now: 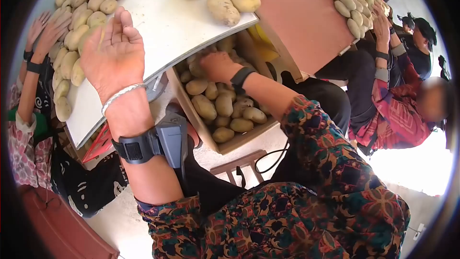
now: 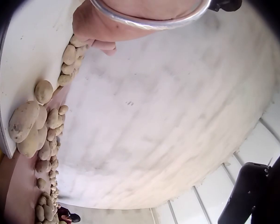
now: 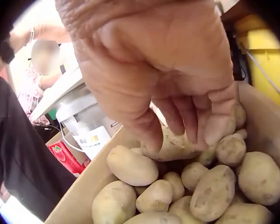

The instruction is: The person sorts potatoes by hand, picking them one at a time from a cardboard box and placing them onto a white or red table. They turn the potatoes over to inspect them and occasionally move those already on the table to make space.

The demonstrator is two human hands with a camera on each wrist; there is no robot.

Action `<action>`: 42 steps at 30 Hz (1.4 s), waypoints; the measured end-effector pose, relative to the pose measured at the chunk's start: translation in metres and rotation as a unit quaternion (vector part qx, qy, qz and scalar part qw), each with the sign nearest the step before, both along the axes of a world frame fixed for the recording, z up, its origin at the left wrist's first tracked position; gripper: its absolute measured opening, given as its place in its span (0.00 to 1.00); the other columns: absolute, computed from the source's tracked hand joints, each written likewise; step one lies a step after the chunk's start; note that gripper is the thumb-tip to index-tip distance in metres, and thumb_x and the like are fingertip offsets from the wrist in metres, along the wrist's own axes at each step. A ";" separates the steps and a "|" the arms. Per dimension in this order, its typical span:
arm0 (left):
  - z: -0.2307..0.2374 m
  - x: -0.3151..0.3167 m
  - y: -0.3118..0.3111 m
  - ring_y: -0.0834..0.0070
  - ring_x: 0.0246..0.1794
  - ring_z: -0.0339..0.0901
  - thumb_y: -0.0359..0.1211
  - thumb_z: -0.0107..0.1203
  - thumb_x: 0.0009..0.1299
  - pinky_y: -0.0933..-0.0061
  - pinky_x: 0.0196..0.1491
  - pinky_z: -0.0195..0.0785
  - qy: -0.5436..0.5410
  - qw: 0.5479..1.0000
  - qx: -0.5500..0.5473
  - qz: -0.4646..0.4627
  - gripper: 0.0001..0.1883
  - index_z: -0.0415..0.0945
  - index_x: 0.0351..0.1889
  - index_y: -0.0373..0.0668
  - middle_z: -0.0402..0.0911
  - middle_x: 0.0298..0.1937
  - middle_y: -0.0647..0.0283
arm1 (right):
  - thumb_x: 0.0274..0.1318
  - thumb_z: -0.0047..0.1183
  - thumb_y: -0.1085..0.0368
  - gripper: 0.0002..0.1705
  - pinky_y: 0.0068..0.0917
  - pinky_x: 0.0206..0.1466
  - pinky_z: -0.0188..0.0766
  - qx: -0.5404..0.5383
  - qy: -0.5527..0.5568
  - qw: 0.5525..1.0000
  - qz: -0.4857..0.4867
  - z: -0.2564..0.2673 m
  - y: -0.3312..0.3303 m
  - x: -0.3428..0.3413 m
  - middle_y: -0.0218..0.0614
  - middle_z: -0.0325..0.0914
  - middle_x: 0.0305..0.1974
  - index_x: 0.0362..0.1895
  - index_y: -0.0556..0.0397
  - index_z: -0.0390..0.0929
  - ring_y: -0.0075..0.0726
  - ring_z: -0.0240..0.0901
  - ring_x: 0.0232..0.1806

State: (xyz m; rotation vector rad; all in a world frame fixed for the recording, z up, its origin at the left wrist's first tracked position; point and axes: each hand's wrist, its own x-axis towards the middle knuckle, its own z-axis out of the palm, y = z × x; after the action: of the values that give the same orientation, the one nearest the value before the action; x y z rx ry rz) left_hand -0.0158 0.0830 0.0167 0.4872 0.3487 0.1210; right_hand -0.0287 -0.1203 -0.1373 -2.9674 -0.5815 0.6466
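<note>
In the head view, the left hand (image 1: 115, 57) is raised palm up above the white board (image 1: 163, 14), fingers slightly bent, holding nothing. Potatoes are heaped beside and behind it. The right hand (image 1: 220, 66) reaches down into a cardboard box (image 1: 215, 145) of potatoes below the board's edge. In the right wrist view, the fingers and thumb of the right hand (image 3: 163, 93) are curled round a potato (image 3: 172, 147) over the others in the box. The left wrist view shows part of the left hand (image 2: 107, 28), its fingers mostly hidden.
Several loose potatoes (image 1: 223, 9) lie near the board's right corner. A reddish table (image 1: 306, 24) with more potatoes adjoins it. Other people work at left and right. A wooden stool (image 1: 238, 165) stands below the box, and a white bucket (image 3: 79, 112) beside it.
</note>
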 end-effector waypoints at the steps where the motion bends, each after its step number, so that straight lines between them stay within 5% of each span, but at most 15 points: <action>1: -0.001 -0.001 0.002 0.64 0.48 0.76 0.38 0.45 0.70 0.72 0.42 0.68 -0.010 1.000 -0.012 -0.003 0.25 0.62 0.57 0.25 0.74 0.52 0.51 | 0.52 0.50 0.66 0.22 0.50 0.52 0.71 -0.012 -0.025 0.999 0.035 -0.004 0.009 0.003 0.52 0.77 0.50 0.53 0.59 0.74 0.53 0.74 0.55; 6: -0.002 -0.001 0.004 0.65 0.46 0.77 0.38 0.45 0.69 0.73 0.41 0.69 -0.028 0.999 -0.014 -0.002 0.24 0.63 0.56 0.26 0.75 0.52 0.52 | 0.55 0.47 0.62 0.23 0.59 0.53 0.62 -0.027 -0.195 0.975 0.107 -0.063 0.025 0.010 0.50 0.72 0.56 0.57 0.42 0.72 0.48 0.71 0.57; 7: -0.002 -0.003 0.003 0.65 0.45 0.78 0.37 0.46 0.69 0.73 0.40 0.70 -0.027 0.999 -0.018 -0.005 0.24 0.63 0.56 0.27 0.75 0.52 0.52 | 0.51 0.51 0.61 0.26 0.57 0.53 0.63 -0.020 -0.123 0.985 0.122 -0.055 0.022 0.014 0.51 0.71 0.56 0.58 0.44 0.72 0.49 0.71 0.56; 10: -0.003 -0.004 0.002 0.66 0.45 0.78 0.36 0.47 0.68 0.74 0.40 0.70 -0.030 0.999 -0.033 -0.014 0.23 0.64 0.55 0.28 0.76 0.51 0.53 | 0.46 0.55 0.60 0.30 0.54 0.52 0.66 -0.006 -0.157 0.978 0.140 -0.017 0.006 -0.001 0.52 0.71 0.54 0.58 0.45 0.71 0.51 0.72 0.55; 13: -0.005 -0.003 0.004 0.65 0.46 0.78 0.36 0.48 0.68 0.73 0.41 0.71 -0.024 0.999 -0.041 -0.017 0.22 0.65 0.54 0.29 0.76 0.53 0.53 | 0.40 0.60 0.60 0.34 0.48 0.53 0.69 0.017 -0.052 0.995 0.079 0.041 -0.004 -0.024 0.55 0.71 0.51 0.57 0.48 0.70 0.54 0.71 0.55; 15: -0.006 -0.003 0.001 0.64 0.47 0.78 0.36 0.49 0.68 0.71 0.42 0.71 -0.022 0.999 -0.045 -0.017 0.21 0.66 0.54 0.29 0.76 0.54 0.52 | 0.39 0.58 0.64 0.35 0.39 0.54 0.70 0.078 0.091 0.993 0.017 0.093 -0.014 -0.038 0.52 0.73 0.49 0.58 0.51 0.69 0.55 0.72 0.53; 19: -0.011 -0.003 0.004 0.65 0.47 0.78 0.35 0.51 0.66 0.72 0.42 0.71 -0.040 0.997 -0.055 -0.032 0.22 0.67 0.54 0.29 0.76 0.54 0.53 | 0.37 0.62 0.63 0.34 0.39 0.53 0.70 0.214 0.131 0.968 0.033 0.142 -0.038 -0.046 0.49 0.72 0.46 0.54 0.53 0.69 0.53 0.73 0.48; 21: -0.011 -0.004 0.003 0.65 0.47 0.78 0.35 0.51 0.66 0.72 0.42 0.71 -0.049 0.997 -0.053 -0.034 0.22 0.67 0.54 0.30 0.76 0.54 0.54 | 0.36 0.62 0.63 0.33 0.40 0.53 0.70 0.377 0.015 0.926 -0.012 0.167 -0.039 -0.050 0.52 0.70 0.43 0.52 0.52 0.68 0.55 0.71 0.47; 24: -0.007 -0.006 0.001 0.66 0.47 0.78 0.35 0.51 0.66 0.72 0.41 0.71 -0.033 0.999 -0.040 -0.007 0.22 0.67 0.54 0.30 0.76 0.54 0.54 | 0.36 0.63 0.64 0.33 0.41 0.55 0.68 0.439 -0.158 0.877 -0.119 0.179 -0.018 -0.048 0.50 0.68 0.44 0.51 0.53 0.67 0.56 0.69 0.48; 25: -0.007 -0.005 0.001 0.66 0.47 0.78 0.36 0.51 0.66 0.73 0.41 0.71 -0.030 0.999 -0.038 -0.006 0.23 0.67 0.54 0.30 0.76 0.54 0.54 | 0.36 0.63 0.64 0.33 0.41 0.55 0.68 0.440 -0.162 0.875 -0.116 0.173 -0.011 -0.040 0.50 0.68 0.44 0.51 0.53 0.67 0.56 0.69 0.48; 27: -0.009 -0.004 0.000 0.66 0.47 0.78 0.36 0.51 0.66 0.73 0.41 0.71 -0.029 0.999 -0.035 -0.006 0.23 0.67 0.54 0.30 0.77 0.53 0.54 | 0.36 0.67 0.64 0.34 0.41 0.52 0.69 0.372 -0.394 0.837 -0.075 0.144 0.003 -0.016 0.47 0.68 0.47 0.51 0.52 0.66 0.54 0.67 0.51; 28: -0.009 -0.003 -0.001 0.66 0.47 0.78 0.36 0.51 0.65 0.73 0.41 0.71 -0.030 0.999 -0.032 -0.010 0.23 0.67 0.54 0.30 0.77 0.53 0.54 | 0.36 0.68 0.66 0.34 0.43 0.53 0.68 0.354 -0.413 0.836 -0.074 0.136 0.010 -0.007 0.48 0.67 0.49 0.51 0.52 0.66 0.56 0.67 0.52; 34: -0.014 0.001 -0.001 0.66 0.47 0.78 0.36 0.52 0.65 0.73 0.41 0.71 -0.045 0.997 -0.045 -0.032 0.23 0.68 0.53 0.29 0.78 0.52 0.54 | 0.37 0.62 0.67 0.31 0.46 0.53 0.65 0.215 -0.446 0.869 -0.026 0.116 0.011 0.000 0.47 0.68 0.49 0.50 0.53 0.67 0.53 0.67 0.51; 42: -0.013 0.000 -0.001 0.65 0.45 0.79 0.36 0.52 0.64 0.73 0.40 0.71 -0.043 0.997 -0.052 -0.032 0.22 0.70 0.51 0.29 0.80 0.49 0.54 | 0.39 0.54 0.68 0.25 0.42 0.49 0.62 0.163 -0.471 0.866 0.034 0.120 -0.010 -0.007 0.47 0.69 0.47 0.48 0.57 0.69 0.51 0.67 0.48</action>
State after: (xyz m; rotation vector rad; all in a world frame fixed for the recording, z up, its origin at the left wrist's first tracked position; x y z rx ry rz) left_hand -0.0159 0.0825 0.0034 0.3886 0.2529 0.0603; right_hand -0.0359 -0.1307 -0.0169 -2.7458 -0.7211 -0.8969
